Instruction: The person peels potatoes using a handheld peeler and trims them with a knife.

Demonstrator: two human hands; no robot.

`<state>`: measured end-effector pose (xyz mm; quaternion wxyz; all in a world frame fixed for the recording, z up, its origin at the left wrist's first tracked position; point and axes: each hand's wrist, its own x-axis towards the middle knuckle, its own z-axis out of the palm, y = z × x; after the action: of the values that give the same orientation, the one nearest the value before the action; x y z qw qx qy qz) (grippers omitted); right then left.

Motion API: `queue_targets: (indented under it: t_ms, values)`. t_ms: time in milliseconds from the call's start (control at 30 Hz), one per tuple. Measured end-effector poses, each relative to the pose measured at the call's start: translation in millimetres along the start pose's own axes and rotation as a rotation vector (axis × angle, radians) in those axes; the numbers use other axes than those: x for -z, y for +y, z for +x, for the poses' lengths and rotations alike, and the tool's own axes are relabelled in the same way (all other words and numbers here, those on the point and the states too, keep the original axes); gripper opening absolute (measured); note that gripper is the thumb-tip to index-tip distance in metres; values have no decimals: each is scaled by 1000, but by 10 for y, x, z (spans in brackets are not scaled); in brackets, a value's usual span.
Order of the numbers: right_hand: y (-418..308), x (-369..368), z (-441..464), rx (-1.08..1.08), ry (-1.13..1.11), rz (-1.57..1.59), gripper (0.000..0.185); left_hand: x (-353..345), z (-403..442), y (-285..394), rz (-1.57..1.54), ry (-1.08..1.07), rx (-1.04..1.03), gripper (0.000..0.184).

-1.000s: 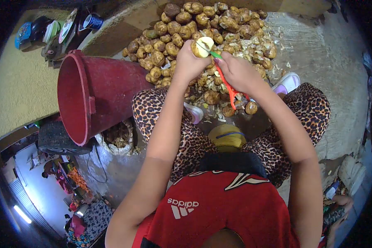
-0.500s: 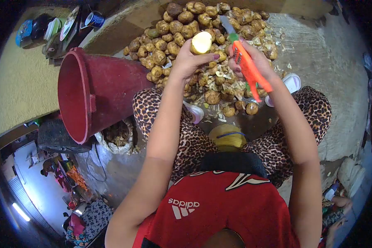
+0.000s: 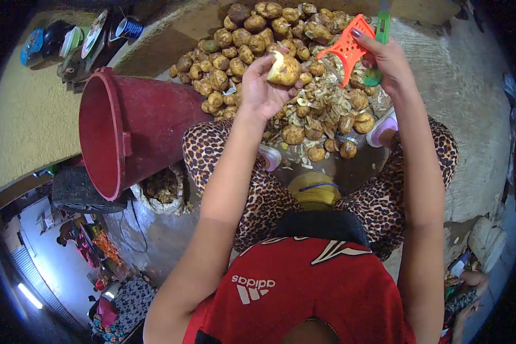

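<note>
My left hand grips a partly peeled potato. Pale flesh shows on its left end, while brown skin covers the rest. Out to the right, my right hand is closed on an orange plastic peeler with holes in its wide body. A green plastic handle is in the same hand, and what it belongs to is partly hidden by the fingers. The peeler is apart from the potato. Beneath both hands lies a heap of potatoes with peelings scattered among them.
A large red bucket lies tipped on its side at the left. Behind it stands a white sack with dark contents. A yellow container sits between my knees. Other people are at the lower left and lower right edges.
My right hand has moved up and right, turning the peeler so its wide orange body faces left. The potato has been rotated in my left hand, and more brown skin now shows.
</note>
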<state>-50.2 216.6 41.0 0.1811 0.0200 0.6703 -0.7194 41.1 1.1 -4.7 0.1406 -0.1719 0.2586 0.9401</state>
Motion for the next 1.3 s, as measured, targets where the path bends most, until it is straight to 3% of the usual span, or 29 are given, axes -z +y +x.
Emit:
queue_targets:
  t_ms: [100,200,233,400,533,700,800,900,1000,1033,1133,1167,1267,1300]
  values:
    - [87,-45,33,20,-14,-25,19,97,120,-122,-57,-14,-21,45]
    - [79,-283,-64,59,-81,-22,17,129,152,-151,107,49,77,45]
    - [81,-328,-82,85,-81,-31,16,64,147,-199,200,133,29,53]
    - [71,-382,-37,135,25,-116,24,-105,67,-220,157,126,22,52]
    - [117,-455,-106,202,-59,-176,32,-98,109,-207,93,35,18,52]
    - [187,-461,-68,248,-68,-345,38,-86,106,-255,14,143,-33,46]
    - [206,-417,-17,516,9,-448,39,-66,101,-230,35,127,5,41]
    - [6,-245,28,602,328,-577,36,10,104,-209,162,29,44,39]
    - [-471,-66,-77,268,255,-225,42,-36,-25,-197,208,77,44,36]
    - [-240,-84,95,429,233,-343,30,-38,-3,-190,183,82,40,36]
    - [49,-166,57,215,60,-359,28,-16,67,-176,148,86,12,36]
    - [83,-236,-4,244,-36,-208,29,-30,71,-184,161,132,5,36]
    - [34,-351,-88,330,-102,-298,30,-129,39,-196,231,168,-13,34]
    - [56,-341,-44,268,-106,-297,28,-125,33,-210,280,144,-25,34]
